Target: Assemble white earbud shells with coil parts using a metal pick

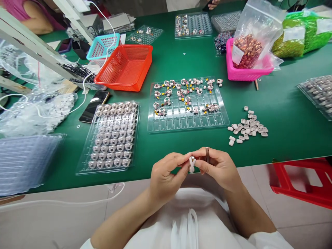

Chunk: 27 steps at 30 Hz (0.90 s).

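Note:
Near the table's front edge, my left hand (168,173) and my right hand (219,167) meet at a small white plastic part (192,164), both pinching it between thumb and fingertips. The part looks like an earphone piece with a bit of gold showing near its top. A thin brown stick-like tool (207,155) is tucked between my right fingers; its full length is hidden. Beyond my hands lies a clear compartment tray (176,121) with several small white pieces with wires and yellow tabs. To the right is a loose pile of small white caps (249,128).
A clear tray of silvery rounded parts (111,140) stands left, beside a phone (94,107) and stacked clear trays (26,162). Behind are an orange-red basket (127,65), a blue basket (103,45) and a pink basket (249,74) with a bag. A red stool (303,180) stands right.

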Motion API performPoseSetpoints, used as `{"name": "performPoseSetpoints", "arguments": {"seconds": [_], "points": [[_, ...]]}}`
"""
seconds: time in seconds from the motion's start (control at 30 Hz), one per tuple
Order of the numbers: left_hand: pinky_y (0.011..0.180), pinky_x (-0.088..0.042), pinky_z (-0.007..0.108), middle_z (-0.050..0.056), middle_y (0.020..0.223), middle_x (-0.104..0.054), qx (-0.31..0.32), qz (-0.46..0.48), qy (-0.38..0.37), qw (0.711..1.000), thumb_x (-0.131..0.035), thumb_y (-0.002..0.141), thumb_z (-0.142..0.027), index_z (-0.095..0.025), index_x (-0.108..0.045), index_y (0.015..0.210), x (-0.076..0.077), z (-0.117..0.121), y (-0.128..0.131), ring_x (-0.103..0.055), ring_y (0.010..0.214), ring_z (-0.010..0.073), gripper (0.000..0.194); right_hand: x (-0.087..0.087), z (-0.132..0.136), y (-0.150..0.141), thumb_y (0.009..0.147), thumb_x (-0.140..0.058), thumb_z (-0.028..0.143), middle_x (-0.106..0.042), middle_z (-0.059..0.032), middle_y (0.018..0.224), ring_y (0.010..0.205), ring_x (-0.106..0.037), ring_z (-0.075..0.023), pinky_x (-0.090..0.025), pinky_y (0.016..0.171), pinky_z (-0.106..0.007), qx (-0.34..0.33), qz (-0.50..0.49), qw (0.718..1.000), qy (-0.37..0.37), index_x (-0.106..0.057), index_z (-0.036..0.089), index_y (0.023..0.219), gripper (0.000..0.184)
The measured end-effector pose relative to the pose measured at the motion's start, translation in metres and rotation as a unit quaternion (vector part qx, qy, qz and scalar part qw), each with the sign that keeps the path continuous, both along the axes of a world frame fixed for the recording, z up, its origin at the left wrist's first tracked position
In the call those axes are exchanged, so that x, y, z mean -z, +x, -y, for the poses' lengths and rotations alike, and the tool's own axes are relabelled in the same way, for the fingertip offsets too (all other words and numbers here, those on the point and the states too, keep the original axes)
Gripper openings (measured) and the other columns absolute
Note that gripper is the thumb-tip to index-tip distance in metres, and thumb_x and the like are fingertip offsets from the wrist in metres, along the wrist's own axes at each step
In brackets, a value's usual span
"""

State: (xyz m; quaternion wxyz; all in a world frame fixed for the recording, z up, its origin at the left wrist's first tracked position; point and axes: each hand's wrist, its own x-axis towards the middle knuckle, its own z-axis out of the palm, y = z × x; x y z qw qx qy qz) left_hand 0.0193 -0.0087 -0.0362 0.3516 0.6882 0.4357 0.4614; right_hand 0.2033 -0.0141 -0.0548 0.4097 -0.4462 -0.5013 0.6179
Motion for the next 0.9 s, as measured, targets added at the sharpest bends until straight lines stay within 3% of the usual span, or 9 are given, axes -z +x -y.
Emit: {"name": "performPoseSetpoints", "arguments": {"seconds": [0.23,0.6,0.77,0.9], "points": [[0.073,-0.052,0.011,-0.001,0.078,-0.071,0.040,-0.022,0.006,0.999,-0.062,0.082,0.001,-0.025,-0.071,0.120,0.0019,0.0006,-0.0038,-0.064,0.075,0.0044,0.047,-0.0009,-0.0010,0.0026,0.089,-0.070,0.033,-0.062,-0.0055,0.083,0.061,-0.053,-0.0093,-0.051,0.053,-0.021,0.001,0.019,1.000,0.017,-0.077,0.020,0.105,0.022],[0.076,-0.053,0.012,0.001,0.087,-0.071,0.054,-0.021,-0.005,0.998,-0.055,0.086,0.002,-0.027,-0.065,0.128,0.0070,0.0031,-0.0057,-0.065,0.082,0.0045,0.052,0.0028,0.0016,0.0012,0.092,-0.068,0.029,-0.065,-0.0032,0.083,0.062,-0.055,-0.0083,-0.048,0.055,-0.019,0.009,0.029,0.999,0.020,-0.076,0.023,0.105,0.017],[0.078,-0.054,0.014,0.003,0.089,-0.072,0.071,-0.001,-0.028,0.997,-0.056,0.087,-0.002,-0.024,-0.065,0.128,0.0051,0.0038,-0.0053,-0.066,0.085,0.0057,0.047,0.0021,0.0027,0.0033,0.093,-0.066,0.029,-0.064,-0.0031,0.082,0.061,-0.054,-0.0086,-0.046,0.055,-0.021,0.012,0.067,0.997,0.039,-0.074,0.021,0.103,0.015],[0.075,-0.054,0.013,0.004,0.087,-0.074,0.053,0.001,-0.061,0.997,-0.062,0.087,-0.007,-0.017,-0.071,0.117,0.0037,0.0040,-0.0047,-0.067,0.081,0.0064,0.033,-0.0030,0.0027,0.0051,0.095,-0.063,0.024,-0.064,-0.0032,0.084,0.064,-0.053,-0.0081,-0.042,0.054,-0.020,-0.004,0.141,0.984,0.110,-0.071,0.018,0.101,0.013]]}}
